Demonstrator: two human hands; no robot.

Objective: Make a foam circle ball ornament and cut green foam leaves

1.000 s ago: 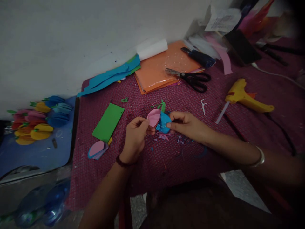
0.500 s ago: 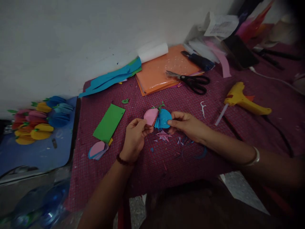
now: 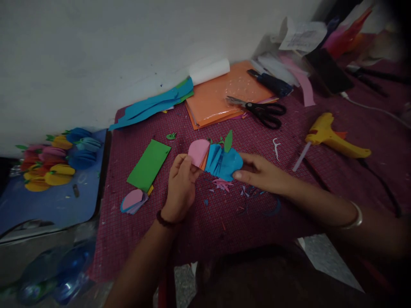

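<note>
Both hands hold one folded paper fruit (image 3: 221,160) just above the maroon checked tablecloth (image 3: 205,214). My left hand (image 3: 182,184) pinches its pink end flap (image 3: 198,152). My right hand (image 3: 261,173) grips the blue fanned folds at the other end. A small green leaf (image 3: 228,141) sticks up from the top of the blue part. The piece is spread out wide between the hands.
Around the hands lie a green card (image 3: 148,164), a pink-and-blue paper stack (image 3: 133,200), black scissors (image 3: 261,111) on orange sheets (image 3: 221,94), a yellow glue gun (image 3: 335,137) and paper scraps. Finished paper fruits (image 3: 54,156) sit on a blue board at the left.
The hands have drawn apart, and the paper fruit has fanned open from a tight bunch into a wide spread. The green leaf now shows upright.
</note>
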